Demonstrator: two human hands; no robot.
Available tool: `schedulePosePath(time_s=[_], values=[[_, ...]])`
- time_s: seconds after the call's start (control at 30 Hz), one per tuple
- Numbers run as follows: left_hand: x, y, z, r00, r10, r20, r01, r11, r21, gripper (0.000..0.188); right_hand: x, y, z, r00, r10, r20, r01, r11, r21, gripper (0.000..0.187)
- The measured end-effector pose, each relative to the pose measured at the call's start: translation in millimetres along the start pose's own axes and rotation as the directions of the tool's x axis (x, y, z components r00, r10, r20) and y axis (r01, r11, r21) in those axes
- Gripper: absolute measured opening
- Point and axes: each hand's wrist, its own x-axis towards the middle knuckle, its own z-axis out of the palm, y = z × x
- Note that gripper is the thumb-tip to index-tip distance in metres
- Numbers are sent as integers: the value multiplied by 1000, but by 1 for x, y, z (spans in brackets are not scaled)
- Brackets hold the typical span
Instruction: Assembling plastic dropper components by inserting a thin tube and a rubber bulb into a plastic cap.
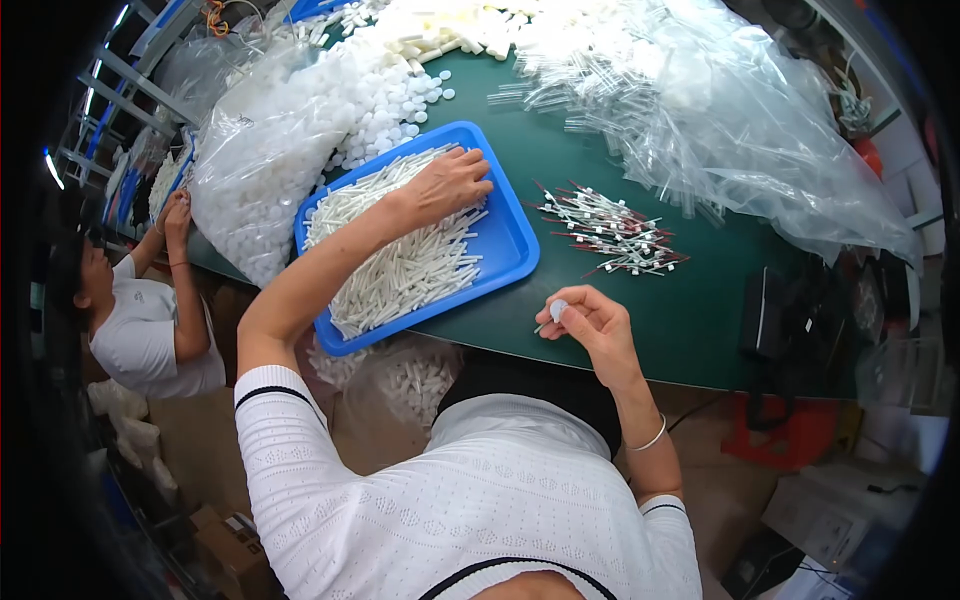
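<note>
My left hand (450, 185) reaches into the blue tray (522, 250), at its far right part. Its fingers are bent together over the white sticks, and the fingertips are partly hidden, so I cannot make out what they hold. A heap of thin white sticks (400, 275) fills most of this tray. By the table's near edge, my right hand (600, 330) pinches a round white cap (558, 310) between thumb and fingers. A thin tip shows beside that cap. Ahead of my right hand lies a loose pile of red-and-white thin sticks with small white pieces (615, 230).
A clear bag (260, 170) spills round white caps (400, 110) on the far left. Clear tubes (610, 90) and a large plastic sheet (790, 130) cover the far right of the green table (490, 345). Another person (150, 310) works at left. A black box (770, 310) stands at right.
</note>
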Motion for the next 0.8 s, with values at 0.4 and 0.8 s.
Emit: schedulePosePath(time_s=[0.4,0.8], values=[[-9,133,-50,806,-568,164,122,-111,-986,12,18,-22,10,894,-398,-206,411,911,23,33],[-19,152,-43,793,-607,44,112,74,-991,14,10,-11,16,898,-388,-206,401,916,22,29]])
